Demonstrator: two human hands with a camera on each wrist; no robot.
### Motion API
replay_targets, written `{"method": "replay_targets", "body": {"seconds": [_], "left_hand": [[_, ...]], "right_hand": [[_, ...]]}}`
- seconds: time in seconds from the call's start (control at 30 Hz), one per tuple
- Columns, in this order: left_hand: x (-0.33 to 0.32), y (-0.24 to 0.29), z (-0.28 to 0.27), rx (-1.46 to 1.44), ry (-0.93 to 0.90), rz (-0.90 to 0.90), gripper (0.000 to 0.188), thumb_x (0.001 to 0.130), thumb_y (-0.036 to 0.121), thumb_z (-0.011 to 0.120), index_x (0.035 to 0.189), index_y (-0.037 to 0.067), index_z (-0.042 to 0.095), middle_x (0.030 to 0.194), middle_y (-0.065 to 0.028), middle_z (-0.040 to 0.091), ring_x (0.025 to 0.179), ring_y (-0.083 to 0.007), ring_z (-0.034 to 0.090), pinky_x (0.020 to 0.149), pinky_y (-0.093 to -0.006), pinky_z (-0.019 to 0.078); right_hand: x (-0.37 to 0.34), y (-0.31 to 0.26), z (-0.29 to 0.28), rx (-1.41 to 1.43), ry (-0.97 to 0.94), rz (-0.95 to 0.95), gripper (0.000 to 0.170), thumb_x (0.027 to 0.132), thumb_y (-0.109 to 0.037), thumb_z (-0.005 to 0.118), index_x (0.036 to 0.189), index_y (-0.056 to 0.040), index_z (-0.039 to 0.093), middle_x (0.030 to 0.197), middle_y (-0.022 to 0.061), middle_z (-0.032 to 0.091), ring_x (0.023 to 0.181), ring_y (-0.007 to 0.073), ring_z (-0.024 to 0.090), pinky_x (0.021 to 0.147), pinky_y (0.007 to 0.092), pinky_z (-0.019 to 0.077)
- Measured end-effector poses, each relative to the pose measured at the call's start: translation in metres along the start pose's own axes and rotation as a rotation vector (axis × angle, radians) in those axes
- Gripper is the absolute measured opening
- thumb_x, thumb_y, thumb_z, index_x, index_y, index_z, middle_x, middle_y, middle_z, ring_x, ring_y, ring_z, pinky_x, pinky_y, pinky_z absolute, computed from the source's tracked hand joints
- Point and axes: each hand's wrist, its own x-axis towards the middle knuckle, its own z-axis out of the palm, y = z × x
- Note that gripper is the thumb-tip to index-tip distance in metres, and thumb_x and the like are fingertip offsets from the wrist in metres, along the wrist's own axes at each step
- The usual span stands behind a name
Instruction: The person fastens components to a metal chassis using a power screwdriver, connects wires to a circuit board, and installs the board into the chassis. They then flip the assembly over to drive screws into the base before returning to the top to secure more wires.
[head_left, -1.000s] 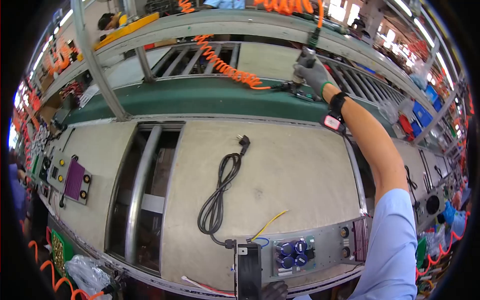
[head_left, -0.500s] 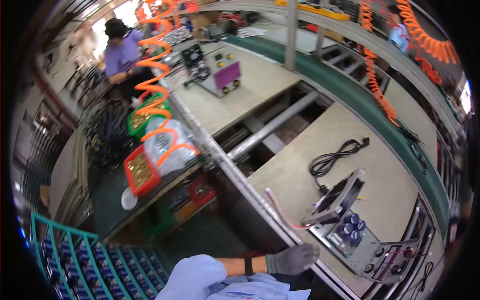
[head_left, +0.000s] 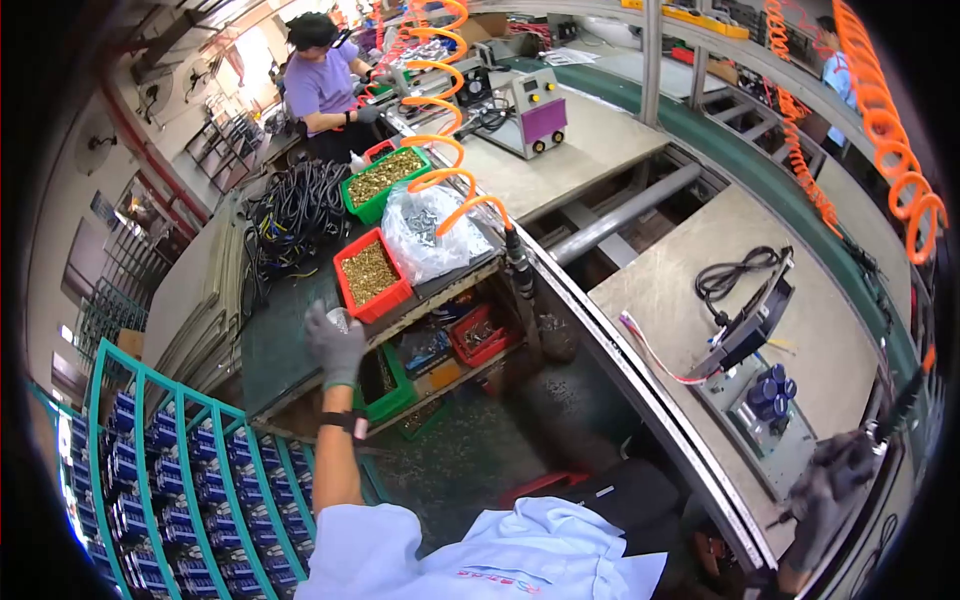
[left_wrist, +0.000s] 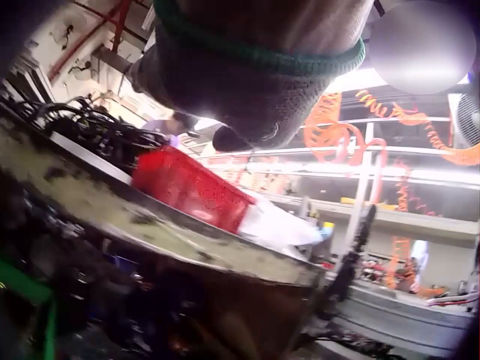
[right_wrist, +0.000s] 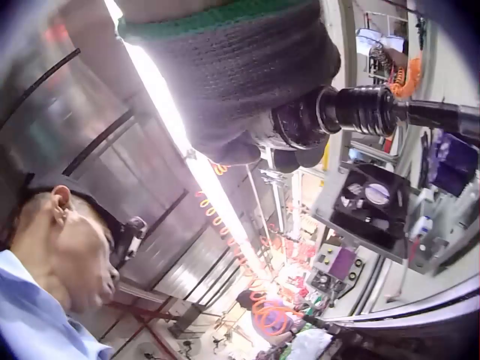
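Note:
My gloved left hand (head_left: 335, 345) reaches over the dark side bench, its fingers at a small round pale dish (head_left: 341, 320). Right beside it stands a red bin (head_left: 372, 276) of small brass-coloured parts, which also shows as a red box (left_wrist: 191, 191) in the left wrist view. My gloved right hand (head_left: 830, 490) grips a black air screwdriver (right_wrist: 364, 110) with a ringed collar, low at the right of the head view. Near that hand, a metal chassis plate (head_left: 785, 462) carries several blue capacitors (head_left: 770, 393) and an upright black fan (head_left: 757, 318).
A green bin (head_left: 385, 185) of brass parts and a clear plastic bag (head_left: 425, 235) lie farther along the side bench. A coiled orange hose (head_left: 455, 150) hangs above. Another person (head_left: 320, 85) works at the back. A teal rack (head_left: 190, 480) stands at lower left.
The head view has swung left. My right hand has come from the hanging tool over the green belt to beside the chassis. My left hand has moved from the table edge to the side bench.

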Motion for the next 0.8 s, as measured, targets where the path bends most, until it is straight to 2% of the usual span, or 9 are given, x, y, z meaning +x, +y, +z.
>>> {"method": "replay_targets", "body": {"seconds": [0.13, 0.17, 0.23, 0.3, 0.33, 0.4, 0.43, 0.57, 0.8], "left_hand": [[0.012, -0.039, -0.015, -0.056, -0.535, -0.082, 0.072, 0.083, 0.047, 0.076, 0.137, 0.005, 0.054, 0.132, -0.0214, 0.063, 0.127, -0.0363, 0.056, 0.107, -0.0451, 0.0455], [0.014, -0.07, 0.018, -0.582, -0.758, 0.002, 0.06, 0.091, 0.04, 0.068, 0.137, 0.005, 0.056, 0.133, -0.0124, 0.066, 0.127, -0.0277, 0.058, 0.109, -0.0402, 0.0438], [0.011, -0.104, 0.049, -0.226, -0.645, 0.349, 0.044, 0.096, 0.037, 0.06, 0.125, 0.004, 0.066, 0.129, -0.0059, 0.068, 0.122, -0.0223, 0.061, 0.11, -0.037, 0.041], [0.0, -0.102, 0.056, -0.775, -0.489, 0.007, 0.044, 0.088, 0.026, 0.074, 0.125, 0.002, 0.066, 0.122, -0.0126, 0.071, 0.112, -0.0263, 0.066, 0.099, -0.0373, 0.0494], [0.003, -0.086, 0.031, -0.367, -0.436, -0.064, 0.059, 0.08, 0.026, 0.084, 0.127, -0.002, 0.061, 0.122, -0.0156, 0.071, 0.108, -0.0273, 0.068, 0.095, -0.0406, 0.0539], [0.009, -0.13, 0.065, -0.564, -0.38, -0.128, 0.077, 0.074, 0.035, 0.088, 0.133, -0.003, 0.057, 0.119, -0.0179, 0.072, 0.108, -0.0312, 0.068, 0.094, -0.0429, 0.0546], [0.008, -0.129, 0.057, -0.254, -0.297, -0.154, 0.08, 0.074, 0.034, 0.088, 0.136, -0.003, 0.056, 0.123, -0.0198, 0.07, 0.109, -0.0324, 0.068, 0.094, -0.0432, 0.0547], [-0.012, -0.036, -0.037, 0.008, -0.244, -0.09, 0.065, 0.08, 0.036, 0.084, 0.127, -0.003, 0.063, 0.116, -0.0214, 0.07, 0.109, -0.0353, 0.067, 0.099, -0.0421, 0.0532], [-0.124, 0.17, -0.084, -0.655, -0.547, 0.35, 0.082, 0.066, 0.017, 0.086, 0.138, 0.0, 0.051, 0.127, -0.0177, 0.06, 0.118, -0.034, 0.059, 0.101, -0.0431, 0.0496]], "right_hand": [[-0.014, 0.055, 0.014, 0.024, 0.099, 0.026, 0.055, 0.075, 0.006, 0.065, 0.128, -0.0038, 0.052, 0.102, 0.0044, 0.061, 0.08, 0.0104, 0.055, 0.06, 0.0246, 0.0483], [-0.013, 0.06, 0.02, 0.013, 0.09, 0.008, 0.049, 0.075, 0.004, 0.068, 0.123, -0.0034, 0.056, 0.1, 0.0032, 0.061, 0.078, 0.0094, 0.055, 0.061, 0.024, 0.0473], [-0.007, 0.028, 0.029, 0.017, -0.018, 0.002, 0.03, 0.076, 0.001, 0.069, 0.105, -0.0028, 0.064, 0.093, 0.0011, 0.063, 0.078, 0.0072, 0.054, 0.066, 0.0225, 0.0435], [0.006, 0.048, 0.024, 0.092, -0.07, -0.031, 0.019, 0.077, 0.004, 0.069, 0.095, -0.0014, 0.066, 0.092, 0.0027, 0.065, 0.081, 0.0081, 0.057, 0.069, 0.0236, 0.047], [0.009, 0.052, 0.024, 0.195, -0.05, 0.004, 0.015, 0.078, 0.005, 0.07, 0.091, -0.0011, 0.066, 0.092, 0.004, 0.066, 0.085, 0.01, 0.062, 0.074, 0.025, 0.0508], [0.012, 0.071, 0.021, 0.164, 0.049, -0.11, 0.016, 0.079, 0.007, 0.07, 0.091, -0.0009, 0.065, 0.092, 0.0045, 0.066, 0.088, 0.0119, 0.064, 0.078, 0.0276, 0.0529], [0.011, 0.069, 0.019, 0.157, 0.082, -0.126, 0.015, 0.08, 0.006, 0.071, 0.093, -0.0008, 0.066, 0.091, 0.0037, 0.067, 0.087, 0.011, 0.064, 0.077, 0.027, 0.0528], [0.011, 0.08, 0.014, 0.14, 0.201, -0.169, 0.017, 0.083, 0.003, 0.072, 0.099, -0.0002, 0.069, 0.09, 0.0007, 0.067, 0.082, 0.0073, 0.062, 0.076, 0.0233, 0.0518], [0.01, 0.105, 0.01, 0.162, 0.281, -0.145, 0.015, 0.082, 0.003, 0.073, 0.096, 0.0009, 0.066, 0.083, -0.0022, 0.062, 0.076, 0.0051, 0.058, 0.071, 0.0228, 0.0497]]}}
